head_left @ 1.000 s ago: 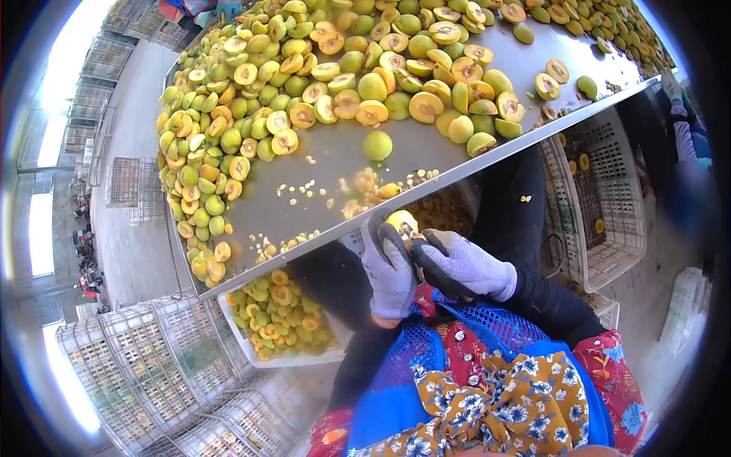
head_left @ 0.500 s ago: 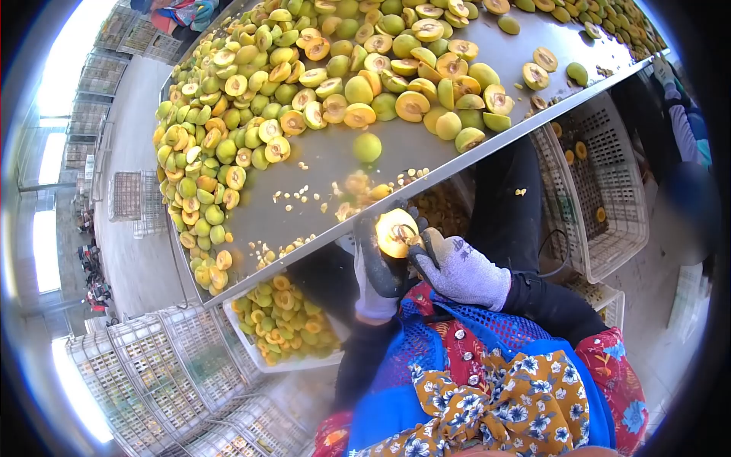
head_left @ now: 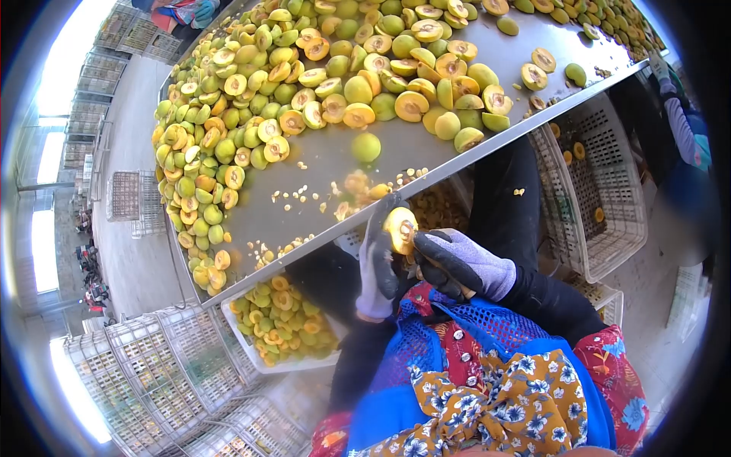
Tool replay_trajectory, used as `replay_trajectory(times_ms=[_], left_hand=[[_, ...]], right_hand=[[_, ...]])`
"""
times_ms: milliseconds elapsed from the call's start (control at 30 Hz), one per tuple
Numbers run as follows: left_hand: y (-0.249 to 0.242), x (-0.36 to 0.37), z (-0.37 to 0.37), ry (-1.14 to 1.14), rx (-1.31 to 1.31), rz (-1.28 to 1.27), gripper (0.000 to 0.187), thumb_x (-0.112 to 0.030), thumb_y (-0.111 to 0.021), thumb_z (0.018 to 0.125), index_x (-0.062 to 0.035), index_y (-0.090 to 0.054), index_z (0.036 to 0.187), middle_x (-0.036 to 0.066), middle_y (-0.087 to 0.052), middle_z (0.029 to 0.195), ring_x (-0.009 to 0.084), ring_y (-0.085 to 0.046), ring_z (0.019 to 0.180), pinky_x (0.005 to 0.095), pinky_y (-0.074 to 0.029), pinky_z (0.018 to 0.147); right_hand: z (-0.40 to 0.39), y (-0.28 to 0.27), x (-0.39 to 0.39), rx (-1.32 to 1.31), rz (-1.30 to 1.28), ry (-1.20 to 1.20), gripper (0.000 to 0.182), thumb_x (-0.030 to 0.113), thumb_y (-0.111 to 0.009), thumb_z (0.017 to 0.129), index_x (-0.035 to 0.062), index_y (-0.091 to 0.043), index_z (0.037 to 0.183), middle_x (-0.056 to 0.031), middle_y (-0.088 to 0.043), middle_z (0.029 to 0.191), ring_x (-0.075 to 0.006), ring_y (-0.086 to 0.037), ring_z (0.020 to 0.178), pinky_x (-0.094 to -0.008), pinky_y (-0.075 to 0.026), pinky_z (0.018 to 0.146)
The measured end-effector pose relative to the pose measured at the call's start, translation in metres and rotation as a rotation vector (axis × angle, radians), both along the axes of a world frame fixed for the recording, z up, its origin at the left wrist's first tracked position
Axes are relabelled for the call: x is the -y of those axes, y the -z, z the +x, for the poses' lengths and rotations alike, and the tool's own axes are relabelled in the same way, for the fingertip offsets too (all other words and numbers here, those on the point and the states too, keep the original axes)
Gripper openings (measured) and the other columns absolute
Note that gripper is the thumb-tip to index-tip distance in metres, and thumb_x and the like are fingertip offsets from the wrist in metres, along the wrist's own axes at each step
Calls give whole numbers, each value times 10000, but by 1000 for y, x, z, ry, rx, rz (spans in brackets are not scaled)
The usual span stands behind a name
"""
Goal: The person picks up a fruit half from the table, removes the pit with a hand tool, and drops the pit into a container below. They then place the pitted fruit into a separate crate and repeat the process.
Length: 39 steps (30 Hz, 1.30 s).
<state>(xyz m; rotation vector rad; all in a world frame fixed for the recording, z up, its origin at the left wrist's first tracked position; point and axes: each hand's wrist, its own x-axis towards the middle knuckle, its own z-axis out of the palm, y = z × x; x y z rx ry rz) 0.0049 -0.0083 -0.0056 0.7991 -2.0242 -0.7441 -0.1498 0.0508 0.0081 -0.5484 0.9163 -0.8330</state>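
Observation:
My left hand point(head_left: 378, 255), in a grey and black work glove, holds a yellow-green stone fruit half point(head_left: 400, 229), which looks like a peach, with its cut face toward my right hand. Gloved as well, my right hand point(head_left: 461, 265) is closed with its fingertips against the fruit. A small light-brown handle end point(head_left: 467, 292) pokes out below the right fingers; the working end of this tool is hidden. Both hands are in front of the metal table edge point(head_left: 335, 231). On the tabletop lie loose pits point(head_left: 297, 196) and one whole green fruit point(head_left: 365, 147).
A big heap of halved fruit point(head_left: 304, 84) covers the far and left tabletop. Below the edge stand a crate of fruit halves point(head_left: 285, 320) and a white crate point(head_left: 636, 221) with a few pieces. Stacked crates point(head_left: 164, 369) fill the lower left. Another person's sleeve point(head_left: 680, 126) shows at right.
The fruit half has turned from facing the camera to a more sideways tilt. My right hand has rolled over and dropped slightly; the curved metal tool tip seen before is now hidden.

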Motion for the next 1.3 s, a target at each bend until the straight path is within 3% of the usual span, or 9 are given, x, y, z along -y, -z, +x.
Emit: replay_trajectory(times_ms=[100, 200, 300, 333, 500, 700, 967, 1233, 1300], left_hand=[[12, 2, 13, 22, 55, 367, 389, -258, -543, 979, 11, -516, 1259, 148, -643, 1116, 256, -644, 931, 358, -522, 856], [12, -8, -3, -307, -162, 682, 243, -150, -463, 1011, 28, -608, 1092, 135, -660, 1006, 217, -643, 870, 333, -521, 794], [25, -12, -7, -275, -112, 336, 281, -177, -426, 1033, 26, -612, 1088, 118, -665, 984, 204, -642, 871, 325, -516, 786], [29, -11, -7, -258, -111, 361, 286, -178, -418, 1037, 26, -612, 1090, 117, -665, 981, 200, -642, 869, 322, -515, 789], [46, -10, -1, -165, -214, 902, 295, -179, -401, 1051, 17, -619, 1083, 108, -665, 969, 187, -646, 857, 312, -516, 794], [46, -17, -13, -145, -309, 691, 332, -265, -405, 1066, 3, -599, 1093, 100, -657, 951, 170, -652, 848, 296, -528, 777], [35, -16, -19, -24, -565, 1091, 409, -368, -418, 1058, 6, -579, 1081, 133, -652, 998, 230, -680, 827, 337, -589, 740], [53, -9, -5, 20, -1017, 1585, 452, -426, -387, 1054, -30, -520, 1229, 140, -612, 1212, 282, -644, 1069, 412, -573, 877], [53, -11, -4, 21, -784, 1288, 463, -422, -373, 1058, -22, -513, 1244, 149, -614, 1212, 285, -644, 1073, 408, -562, 907]], right_hand=[[8, 9, -1, -240, -69, -49, 430, 401, -490, 1022, -1, -642, 997, -30, -616, 791, -77, -524, 708, -254, -445, 631], [11, 3, -2, -133, -25, -54, 402, 381, -487, 1024, 9, -622, 952, -41, -612, 757, -106, -527, 671, -266, -452, 609], [-2, 14, -2, 55, -32, -129, 396, 386, -485, 1024, 25, -599, 908, -22, -587, 724, -105, -524, 633, -264, -452, 581], [-4, 20, -1, -13, -222, -126, 403, 403, -490, 1021, 35, -591, 890, -11, -574, 708, -94, -520, 607, -254, -446, 556], [-1, 18, -4, -106, 119, -166, 431, 448, -497, 1011, 52, -606, 880, -10, -573, 704, -76, -532, 562, -236, -450, 508], [-9, 30, -9, 678, 430, -43, 373, 451, -528, 997, 79, -551, 997, -12, -503, 595, -92, -461, 383, -222, -353, 332], [-7, 55, -18, 1304, 628, -52, 401, 417, -486, 1015, 29, -572, 966, -4, -469, 558, -91, -432, 375, -216, -353, 340], [-1, 24, -22, 1025, 296, -43, 400, 417, -477, 1020, 30, -562, 967, 6, -439, 524, -96, -431, 368, -216, -348, 345], [-2, 22, -18, 935, 224, -23, 396, 412, -479, 1023, 31, -566, 955, 5, -452, 534, -96, -425, 368, -216, -348, 350]])
